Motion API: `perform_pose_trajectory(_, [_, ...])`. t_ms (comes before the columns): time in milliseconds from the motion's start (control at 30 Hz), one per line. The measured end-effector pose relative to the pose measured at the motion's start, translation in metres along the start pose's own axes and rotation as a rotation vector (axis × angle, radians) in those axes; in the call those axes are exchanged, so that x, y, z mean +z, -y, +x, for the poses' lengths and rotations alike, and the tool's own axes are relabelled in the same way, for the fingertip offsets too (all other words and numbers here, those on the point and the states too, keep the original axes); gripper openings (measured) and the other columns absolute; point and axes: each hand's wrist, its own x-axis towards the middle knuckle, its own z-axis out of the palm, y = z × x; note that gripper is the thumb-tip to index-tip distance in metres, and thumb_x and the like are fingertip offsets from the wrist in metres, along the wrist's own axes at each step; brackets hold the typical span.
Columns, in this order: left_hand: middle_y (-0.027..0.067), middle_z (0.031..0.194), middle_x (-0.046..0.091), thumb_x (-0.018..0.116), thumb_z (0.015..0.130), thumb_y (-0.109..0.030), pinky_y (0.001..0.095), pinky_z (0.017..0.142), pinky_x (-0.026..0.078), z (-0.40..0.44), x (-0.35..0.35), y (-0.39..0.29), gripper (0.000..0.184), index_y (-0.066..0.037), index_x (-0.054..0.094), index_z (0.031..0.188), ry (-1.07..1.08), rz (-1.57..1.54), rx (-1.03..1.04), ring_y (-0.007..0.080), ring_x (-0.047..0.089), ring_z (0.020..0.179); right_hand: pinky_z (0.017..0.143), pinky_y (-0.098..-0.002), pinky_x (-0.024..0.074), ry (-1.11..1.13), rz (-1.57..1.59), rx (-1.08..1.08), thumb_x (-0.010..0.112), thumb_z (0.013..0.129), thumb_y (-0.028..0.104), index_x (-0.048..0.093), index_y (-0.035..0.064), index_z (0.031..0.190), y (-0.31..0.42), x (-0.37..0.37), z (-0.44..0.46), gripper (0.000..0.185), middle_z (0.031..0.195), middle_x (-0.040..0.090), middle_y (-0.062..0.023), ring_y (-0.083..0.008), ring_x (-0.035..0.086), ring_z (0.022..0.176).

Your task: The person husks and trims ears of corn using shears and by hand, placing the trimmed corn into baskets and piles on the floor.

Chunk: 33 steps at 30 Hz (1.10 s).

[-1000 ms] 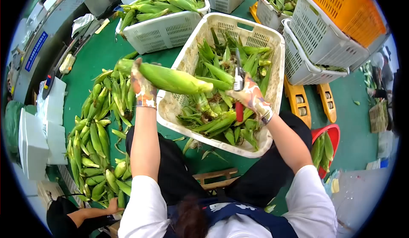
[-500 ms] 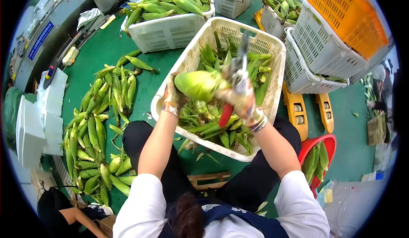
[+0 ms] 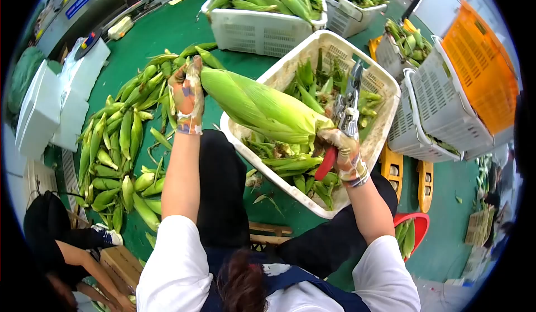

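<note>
We hold a large green ear of corn (image 3: 259,108) slantwise across the middle of the frame, its left end higher than its right. Our gloved left hand (image 3: 187,97) is at the ear's upper left end, fingers bent against it; they are partly hidden, so we cannot tell how far that hand is closed. Our gloved right hand (image 3: 343,150), right of centre, is curled around the pruning shears (image 3: 350,113) and meets the pale, ragged lower right end of the ear. The shears' blades point to the upper right, and their red handle (image 3: 328,164) slants below the fingers.

Between our two hands, the ear passes above a dirty white crate (image 3: 283,74) with green husks (image 3: 301,164) inside. On the left of the frame, a heap of unhusked corn (image 3: 137,130) spreads over the green floor (image 3: 251,65). At the lower right, a red bucket (image 3: 423,234) holds more ears; at the lower left, another person (image 3: 50,239) bends beside a cardboard box (image 3: 123,267).
</note>
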Motion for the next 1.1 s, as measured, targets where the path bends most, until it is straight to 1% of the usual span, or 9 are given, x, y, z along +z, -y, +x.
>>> perform_pose_trajectory(100, [0.0194, 0.106, 0.056, 0.047, 0.087, -0.004, 0.0332, 0.092, 0.044, -0.002, -0.032, -0.014, 0.015, 0.005, 0.05, 0.098, 0.066, -0.343, -0.081, 0.0243, 0.055, 0.103, 0.049, -0.0293, 0.0456, -0.02, 0.346, 0.144, 0.052, 0.074, 0.013, 0.05, 0.0024, 0.105, -0.015, 0.013, -0.003, 0.034, 0.072, 0.055, -0.0105, -0.0181, 0.051, 0.054])
perform_pose_trajectory(200, [0.0077, 0.081, 0.059, 0.062, 0.081, -0.022, 0.0277, 0.061, 0.049, -0.032, -0.006, -0.013, 0.023, -0.001, 0.054, 0.082, -0.236, 0.095, -0.234, 0.0163, 0.058, 0.069, 0.049, -0.0279, 0.0418, 0.104, 0.665, 0.268, 0.053, 0.065, 0.021, 0.052, 0.0067, 0.107, -0.001, 0.045, -0.006, 0.044, 0.072, 0.055, -0.0068, -0.0178, 0.048, 0.053])
perform_pose_trajectory(333, [-0.0031, 0.059, 0.05, 0.069, 0.077, -0.027, 0.0226, 0.046, 0.037, -0.045, 0.022, -0.008, 0.028, -0.011, 0.051, 0.064, -0.349, -0.113, -0.291, 0.0069, 0.045, 0.052, 0.059, -0.0308, 0.0471, 0.468, 0.98, -0.158, 0.055, 0.07, 0.026, 0.05, 0.0033, 0.106, -0.008, 0.072, 0.019, 0.043, 0.075, 0.058, -0.0087, -0.0224, 0.054, 0.062])
perform_pose_trajectory(467, [-0.0012, 0.063, 0.055, 0.069, 0.077, -0.028, 0.0219, 0.048, 0.038, -0.042, -0.001, -0.021, 0.024, -0.009, 0.056, 0.071, -0.551, -0.071, -0.061, 0.0066, 0.05, 0.056, 0.066, -0.0262, 0.047, -0.382, -0.093, -0.696, 0.059, 0.069, -0.006, 0.048, 0.002, 0.101, -0.015, 0.089, 0.034, 0.035, 0.091, 0.053, -0.006, -0.0151, 0.054, 0.076])
perform_pose_trajectory(633, [0.0031, 0.077, 0.061, 0.056, 0.085, -0.009, 0.0209, 0.053, 0.044, -0.022, -0.087, -0.064, 0.008, -0.001, 0.059, 0.086, -0.438, -0.133, 0.04, 0.0094, 0.057, 0.063, 0.065, -0.0275, 0.042, -0.279, -0.771, -0.674, 0.063, 0.056, 0.001, 0.048, 0.007, 0.097, -0.032, 0.102, -0.008, 0.044, 0.087, 0.049, -0.0023, -0.0145, 0.048, 0.076])
perform_pose_trajectory(767, [0.0116, 0.095, 0.061, 0.066, 0.078, -0.01, 0.0257, 0.069, 0.047, -0.062, -0.113, -0.129, 0.022, 0.004, 0.056, 0.09, -0.53, 0.186, 0.055, 0.0158, 0.059, 0.08, 0.089, -0.0434, 0.0412, 0.028, 0.3, -0.036, 0.05, 0.069, 0.009, 0.041, -0.0029, 0.121, -0.04, 0.125, -0.053, 0.054, 0.106, 0.055, -0.0191, -0.0311, 0.055, 0.095])
perform_pose_trajectory(867, [0.0078, 0.071, 0.061, 0.068, 0.077, -0.013, 0.0267, 0.052, 0.045, -0.082, -0.123, -0.178, 0.018, 0.003, 0.06, 0.078, -0.665, 0.2, 0.058, 0.0129, 0.057, 0.059, 0.061, -0.0301, 0.0448, 0.128, 0.573, -0.01, 0.057, 0.057, 0.009, 0.035, 0.0029, 0.095, -0.033, 0.172, -0.072, 0.044, 0.074, 0.047, -0.0071, -0.0175, 0.05, 0.065])
perform_pose_trajectory(967, [0.0131, 0.078, 0.061, 0.066, 0.077, -0.008, 0.0308, 0.05, 0.049, -0.1, -0.13, -0.208, 0.02, 0.003, 0.055, 0.09, -0.583, 0.255, 0.142, 0.0181, 0.059, 0.06, 0.059, -0.0278, 0.0425, 0.245, 0.722, 0.115, 0.058, 0.059, 0.008, 0.036, 0.0068, 0.092, -0.047, 0.171, -0.08, 0.04, 0.072, 0.043, -0.0031, -0.0148, 0.046, 0.064])
perform_pose_trajectory(1100, [0.0062, 0.076, 0.06, 0.065, 0.077, -0.014, 0.0236, 0.063, 0.046, -0.103, -0.149, -0.174, 0.03, 0.01, 0.056, 0.093, -0.45, 0.346, 0.504, 0.0124, 0.057, 0.068, 0.062, -0.0296, 0.0426, -0.022, -0.873, -0.479, 0.059, 0.073, 0.012, 0.045, 0.0065, 0.096, -0.072, 0.155, -0.069, 0.028, 0.079, 0.048, -0.003, -0.0172, 0.048, 0.07])
